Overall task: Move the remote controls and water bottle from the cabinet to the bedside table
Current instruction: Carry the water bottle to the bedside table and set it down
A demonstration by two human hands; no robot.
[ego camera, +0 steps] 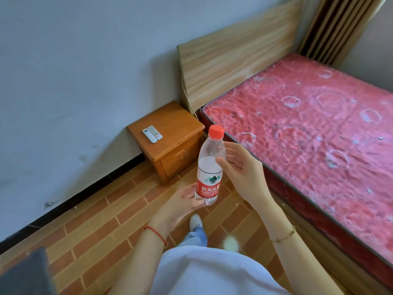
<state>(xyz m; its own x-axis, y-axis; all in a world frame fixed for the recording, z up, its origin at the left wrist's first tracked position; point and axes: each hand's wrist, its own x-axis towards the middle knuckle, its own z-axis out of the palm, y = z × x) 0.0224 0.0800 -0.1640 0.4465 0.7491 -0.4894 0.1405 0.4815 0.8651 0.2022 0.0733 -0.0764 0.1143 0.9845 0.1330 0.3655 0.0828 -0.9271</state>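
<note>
Brick-patterned floor [102, 211] runs along a pale wall to a bed with a red mattress [308, 124], and the person stands on it facing the bed's head corner. Fingers of the left hand [180, 204] curl under and round the base of the water bottle [209, 167], holding it upright in the air; the right hand [240, 167] lies against the bottle's upper side with thumb touching and fingers fairly straight, steadying rather than clasping, as far as can be told. Further out stands the bedside table [170, 133], wedged between wall and headboard, and both remote controls [152, 133] already lie side by side near the left edge of its tabletop. So the bottle looks like the last item to carry. The next move calls for stepping closer and setting the bottle upright on the bare right part of the tabletop, away from the remotes.
</note>
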